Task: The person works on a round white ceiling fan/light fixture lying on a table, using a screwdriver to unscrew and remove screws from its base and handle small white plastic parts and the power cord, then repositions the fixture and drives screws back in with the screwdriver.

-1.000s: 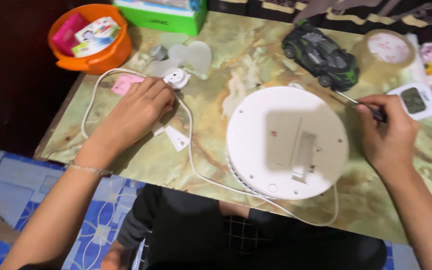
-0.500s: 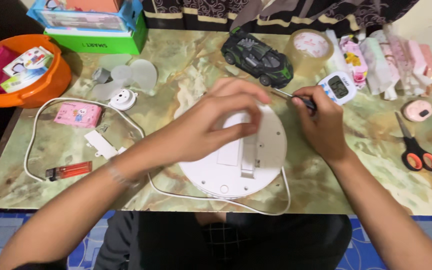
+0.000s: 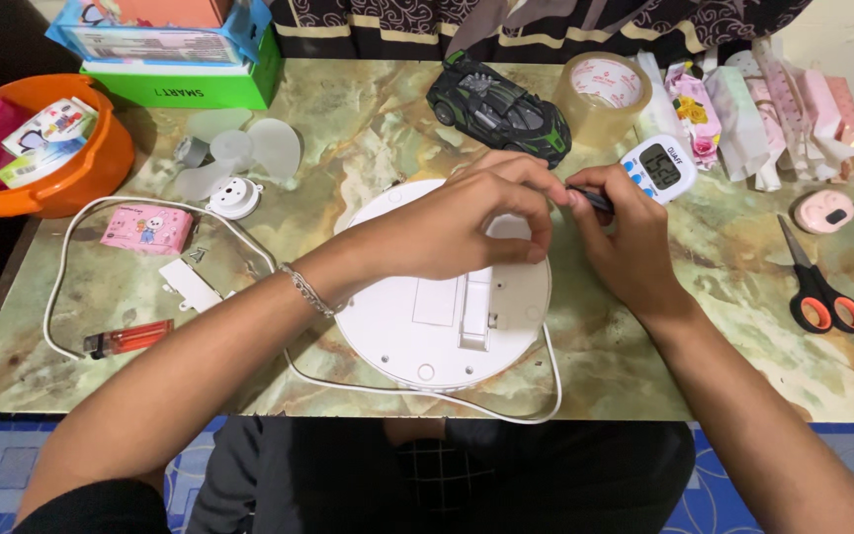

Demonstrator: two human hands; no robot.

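— At centre of the surface (image 3: pixel 724 326), what lies there?
— White round device (image 3: pixel 444 297), underside up; my left hand (image 3: pixel 457 222) presses on its top, fingers curled, grasping nothing.
— And at two o'clock?
— My right hand (image 3: pixel 630 242) grips a dark screwdriver (image 3: pixel 590 199) at the rim.

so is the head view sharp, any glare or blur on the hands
Head view: sharp overall, both the left hand and right hand crisp; soft sheen on the marbled table, no harsh glare; the white round device is bright yet keeps detail; left edge falls dark.
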